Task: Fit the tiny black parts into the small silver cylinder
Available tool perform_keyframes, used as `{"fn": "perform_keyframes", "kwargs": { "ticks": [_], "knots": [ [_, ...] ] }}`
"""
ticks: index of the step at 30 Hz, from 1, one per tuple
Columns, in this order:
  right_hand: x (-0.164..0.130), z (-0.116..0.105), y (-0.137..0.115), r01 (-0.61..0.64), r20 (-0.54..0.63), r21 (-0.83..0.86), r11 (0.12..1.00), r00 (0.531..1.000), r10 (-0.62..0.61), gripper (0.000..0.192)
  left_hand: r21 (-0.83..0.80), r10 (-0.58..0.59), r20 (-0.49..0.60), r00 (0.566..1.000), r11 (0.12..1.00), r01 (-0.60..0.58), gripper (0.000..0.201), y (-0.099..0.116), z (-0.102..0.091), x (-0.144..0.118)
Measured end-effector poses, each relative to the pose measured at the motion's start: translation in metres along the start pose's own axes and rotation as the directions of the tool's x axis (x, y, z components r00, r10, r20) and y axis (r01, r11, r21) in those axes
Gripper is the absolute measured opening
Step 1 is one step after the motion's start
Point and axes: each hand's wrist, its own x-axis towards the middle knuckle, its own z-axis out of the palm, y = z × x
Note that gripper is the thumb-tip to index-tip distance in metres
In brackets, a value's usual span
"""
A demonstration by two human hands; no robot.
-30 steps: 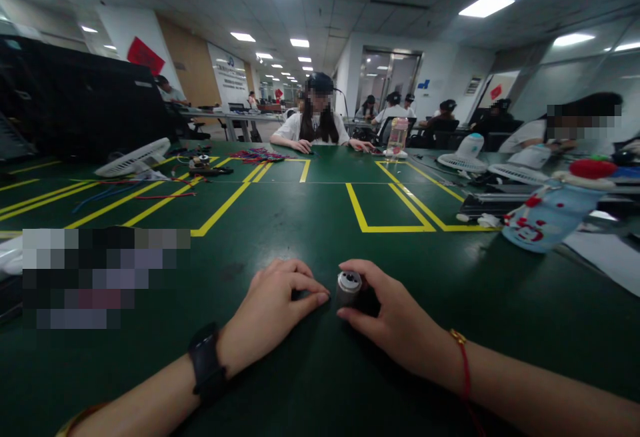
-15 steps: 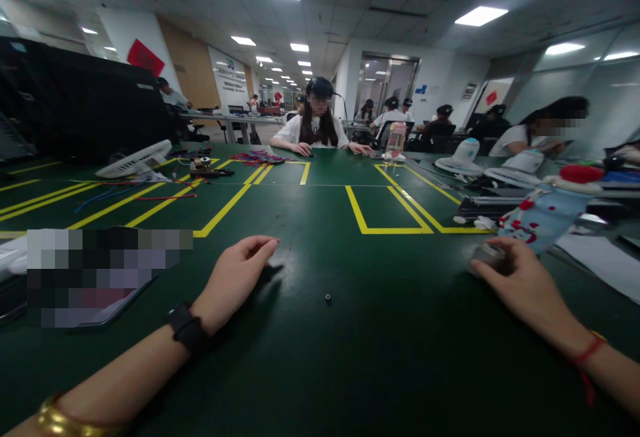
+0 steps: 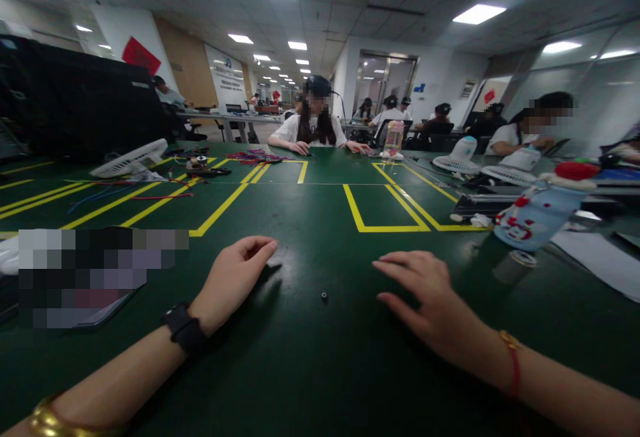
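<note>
From my feed I can read no text. The white board (image 3: 226, 71) on the far wall carries a small blue logo and lines of writing, too small to make out. The red sheet (image 3: 141, 55) on the white pillar shows no legible characters, and neither does the smaller red sign (image 3: 489, 96) at the right. A blue mark (image 3: 424, 87) beside the doorway is only a shape. The print on the blue bottle (image 3: 534, 218) is pictures, not words.
</note>
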Motion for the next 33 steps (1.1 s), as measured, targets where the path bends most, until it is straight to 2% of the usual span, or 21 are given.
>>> {"fn": "perform_keyframes", "kwargs": {
  "ticks": [3, 6, 8, 10, 13, 15, 17, 19, 20, 21, 23, 27, 29, 33],
  "knots": [
    [0.031, 0.022, -0.051, 0.045, 0.130, 0.243, 0.969, 0.988, -0.079, 0.034, -0.001, 0.000, -0.012, 1.000, 1.000, 0.000, 0.039, -0.002, 0.000, 0.000],
    [0.046, 0.031, -0.061, 0.012, 0.153, 0.358, 0.934, 0.986, -0.072, 0.017, -0.008, -0.005, -0.019, 1.000, 1.000, 0.004, 0.039, -0.003, -0.001, 0.001],
    [0.045, 0.024, -0.046, -0.037, 0.146, 0.373, 0.927, 0.989, -0.020, 0.019, -0.015, -0.007, -0.018, 1.000, 1.000, 0.007, 0.038, -0.003, -0.001, 0.001],
    [0.036, 0.008, -0.017, -0.093, 0.093, 0.313, 0.945, 0.993, 0.067, 0.021, -0.019, -0.008, -0.013, 1.000, 1.000, 0.008, 0.037, -0.003, -0.001, 0.001],
    [0.010, -0.027, 0.040, -0.161, -0.089, 0.004, 0.987, 0.983, 0.161, 0.026, -0.019, -0.009, -0.014, 1.000, 1.000, 0.009, 0.036, -0.003, -0.001, 0.001],
    [-0.012, -0.052, 0.078, -0.281, -0.193, -0.276, 0.919, 0.953, 0.233, 0.032, -0.014, -0.011, -0.017, 1.000, 1.000, 0.011, 0.036, -0.002, 0.000, 0.001],
    [-0.035, -0.071, 0.111, -0.479, -0.249, -0.430, 0.765, 0.878, 0.409, 0.039, -0.007, -0.011, -0.020, 1.000, 1.000, 0.011, 0.035, -0.001, 0.000, 0.000],
    [-0.053, -0.084, 0.135, -0.640, -0.211, -0.417, 0.646, 0.759, 0.616, 0.043, 0.001, -0.012, -0.022, 1.000, 1.000, 0.012, 0.034, 0.000, 0.000, 0.000],
    [-0.059, -0.088, 0.144, -0.689, -0.161, -0.373, 0.621, 0.707, 0.688, 0.045, 0.004, -0.012, -0.023, 1.000, 1.000, 0.012, 0.034, 0.001, 0.000, 0.000],
    [-0.064, -0.089, 0.150, -0.723, -0.108, -0.326, 0.609, 0.668, 0.736, 0.046, 0.007, -0.012, -0.024, 1.000, 1.000, 0.012, 0.034, 0.001, 0.000, -0.001],
    [-0.067, -0.090, 0.157, -0.756, -0.063, -0.268, 0.597, 0.632, 0.772, 0.047, 0.009, -0.012, -0.026, 1.000, 1.000, 0.012, 0.035, 0.002, 0.000, -0.001],
    [-0.064, -0.083, 0.159, -0.757, -0.135, -0.288, 0.586, 0.638, 0.758, 0.041, 0.003, -0.006, -0.024, 1.000, 1.000, 0.006, 0.036, 0.002, 0.000, -0.001],
    [-0.063, -0.080, 0.159, -0.743, -0.124, -0.289, 0.604, 0.655, 0.746, 0.038, 0.004, -0.007, -0.024, 1.000, 1.000, 0.007, 0.035, 0.002, 0.000, -0.001],
    [-0.062, -0.079, 0.161, -0.750, -0.091, -0.241, 0.616, 0.649, 0.755, 0.042, 0.007, -0.015, -0.018, 1.000, 1.000, 0.015, 0.034, 0.002, 0.000, 0.000]
  ]
}}
